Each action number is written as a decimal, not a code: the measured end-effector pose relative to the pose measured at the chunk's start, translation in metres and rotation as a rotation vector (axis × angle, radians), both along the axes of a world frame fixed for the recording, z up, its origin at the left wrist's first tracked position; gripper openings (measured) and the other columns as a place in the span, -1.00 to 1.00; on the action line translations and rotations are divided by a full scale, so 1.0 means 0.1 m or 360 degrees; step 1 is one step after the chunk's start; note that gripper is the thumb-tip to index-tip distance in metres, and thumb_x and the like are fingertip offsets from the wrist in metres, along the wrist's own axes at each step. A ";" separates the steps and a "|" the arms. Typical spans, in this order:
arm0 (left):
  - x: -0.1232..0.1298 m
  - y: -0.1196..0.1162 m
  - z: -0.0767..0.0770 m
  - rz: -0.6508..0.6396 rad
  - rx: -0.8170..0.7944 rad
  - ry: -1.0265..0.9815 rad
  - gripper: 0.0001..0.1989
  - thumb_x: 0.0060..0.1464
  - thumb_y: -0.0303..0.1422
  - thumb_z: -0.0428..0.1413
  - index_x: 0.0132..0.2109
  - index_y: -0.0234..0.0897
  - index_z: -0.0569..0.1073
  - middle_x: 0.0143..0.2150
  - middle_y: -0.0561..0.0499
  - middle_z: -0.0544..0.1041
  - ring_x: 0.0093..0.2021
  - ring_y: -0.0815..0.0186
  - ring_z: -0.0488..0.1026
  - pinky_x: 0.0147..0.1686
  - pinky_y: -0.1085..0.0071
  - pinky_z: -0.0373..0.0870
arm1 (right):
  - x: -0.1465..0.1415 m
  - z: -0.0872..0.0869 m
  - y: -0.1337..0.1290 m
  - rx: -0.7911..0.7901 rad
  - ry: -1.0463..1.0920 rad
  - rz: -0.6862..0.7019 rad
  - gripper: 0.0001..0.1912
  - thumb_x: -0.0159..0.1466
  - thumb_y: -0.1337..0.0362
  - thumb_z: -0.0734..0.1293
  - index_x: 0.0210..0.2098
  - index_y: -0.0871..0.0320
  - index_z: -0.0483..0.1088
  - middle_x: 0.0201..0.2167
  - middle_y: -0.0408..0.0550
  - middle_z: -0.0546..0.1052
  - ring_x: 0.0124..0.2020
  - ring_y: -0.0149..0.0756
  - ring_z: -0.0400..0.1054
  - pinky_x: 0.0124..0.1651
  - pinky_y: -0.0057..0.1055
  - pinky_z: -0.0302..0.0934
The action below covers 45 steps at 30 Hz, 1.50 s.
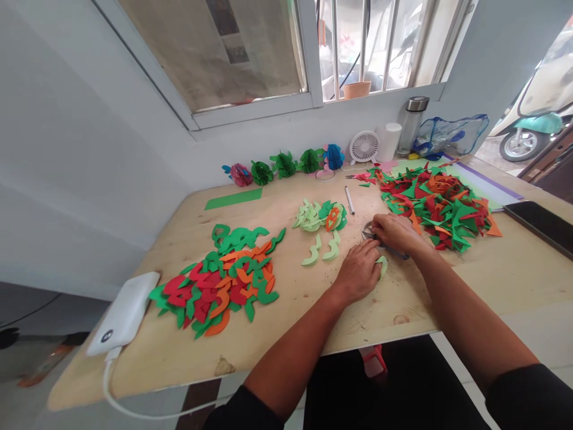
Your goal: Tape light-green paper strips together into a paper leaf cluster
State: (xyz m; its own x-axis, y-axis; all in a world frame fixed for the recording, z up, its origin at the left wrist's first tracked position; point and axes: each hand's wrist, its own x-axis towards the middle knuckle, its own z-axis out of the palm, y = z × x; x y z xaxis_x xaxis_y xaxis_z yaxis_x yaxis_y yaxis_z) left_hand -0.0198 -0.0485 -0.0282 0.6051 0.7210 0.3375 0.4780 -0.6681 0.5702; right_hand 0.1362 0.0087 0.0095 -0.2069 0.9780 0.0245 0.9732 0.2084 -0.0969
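Observation:
Both hands meet over the right middle of the table. My left hand [359, 272] is closed, its fingers bent and pressed together. A light green paper piece [382, 267] pokes out beside its thumb. Touching its fingertips is my right hand [394, 232], pinched closed over a dark grey looped thing [367, 232], partly hidden, whose kind I cannot make out. What the right fingertips grip is covered. To the left lie two wavy light green paper cutouts [331, 246], with a small heap of light green cutouts [310, 216] behind them.
A pile of red, orange and green paper cutouts [228, 278] spreads on the left. Paper scraps [447, 203] are heaped at right, beside a black phone [541, 224]. A white pen [350, 200], small fan [364, 147], glass bottle [409, 128] and power bank [123, 313] surround the work area.

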 end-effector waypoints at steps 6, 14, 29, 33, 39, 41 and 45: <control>0.00 0.00 0.01 0.0021 0.0011 0.0059 -0.89 0.12 -0.44 -0.04 -0.24 -0.29 0.37 0.14 -0.16 0.39 0.21 0.19 0.24 0.21 0.15 0.16 | 0.02 0.00 0.00 0.0048 -0.0035 0.0141 -0.81 0.24 0.34 0.15 -0.37 0.18 0.39 -0.30 0.07 0.51 -0.24 -0.21 0.31 -0.30 -0.40 0.00; 0.01 0.00 0.02 0.0043 -0.0005 0.0068 -0.89 0.13 -0.44 -0.05 -0.24 -0.30 0.37 0.13 -0.18 0.39 0.19 0.20 0.27 0.20 0.18 0.18 | 0.04 0.00 -0.01 0.0040 0.0086 0.0198 -0.87 0.19 0.38 0.19 -0.40 0.17 0.36 -0.30 0.02 0.47 -0.25 -0.23 0.25 -0.27 -0.42 0.00; 0.01 0.01 0.02 0.0003 0.0037 0.0070 -0.92 0.10 -0.46 -0.03 -0.26 -0.30 0.35 0.07 -0.20 0.42 0.17 0.17 0.28 0.17 0.16 0.20 | 0.03 0.00 -0.02 0.0092 0.0195 0.0247 -0.87 0.18 0.34 0.20 -0.45 0.14 0.36 -0.30 0.00 0.47 -0.22 -0.20 0.24 -0.28 -0.36 0.00; 0.00 0.01 0.01 0.0008 0.0026 0.0068 -0.89 0.11 -0.45 -0.04 -0.24 -0.29 0.36 0.14 -0.18 0.38 0.20 0.17 0.25 0.18 0.13 0.18 | 0.11 -0.04 0.04 0.0316 0.0349 0.0024 -0.84 0.19 0.26 0.22 -0.41 0.14 0.43 -0.32 0.03 0.48 -0.21 -0.16 0.27 -0.23 -0.33 0.04; 0.00 0.00 0.02 0.0022 -0.0016 0.0098 -0.87 0.12 -0.45 -0.05 -0.22 -0.28 0.38 0.16 -0.16 0.37 0.23 0.19 0.22 0.21 0.11 0.14 | 0.16 -0.09 0.09 0.0216 0.0253 0.0012 -0.80 0.17 0.26 0.23 -0.38 0.11 0.50 -0.28 0.02 0.52 -0.23 -0.16 0.30 -0.22 -0.31 0.04; 0.00 0.00 0.03 0.0024 -0.0013 0.0104 -0.86 0.12 -0.45 -0.05 -0.22 -0.30 0.39 0.16 -0.17 0.37 0.23 0.18 0.22 0.22 0.12 0.14 | 0.13 -0.08 0.07 0.0158 0.0196 0.0040 -0.80 0.16 0.26 0.23 -0.37 0.10 0.50 -0.27 0.02 0.52 -0.22 -0.16 0.30 -0.23 -0.32 0.03; 0.01 0.00 0.02 0.0025 -0.0020 0.0095 -0.86 0.11 -0.45 -0.05 -0.21 -0.30 0.39 0.16 -0.18 0.37 0.23 0.18 0.23 0.21 0.11 0.14 | 0.10 -0.04 0.03 0.0109 0.0148 0.0053 -0.81 0.14 0.28 0.23 -0.37 0.08 0.49 -0.26 -0.02 0.52 -0.18 -0.16 0.29 -0.23 -0.33 0.02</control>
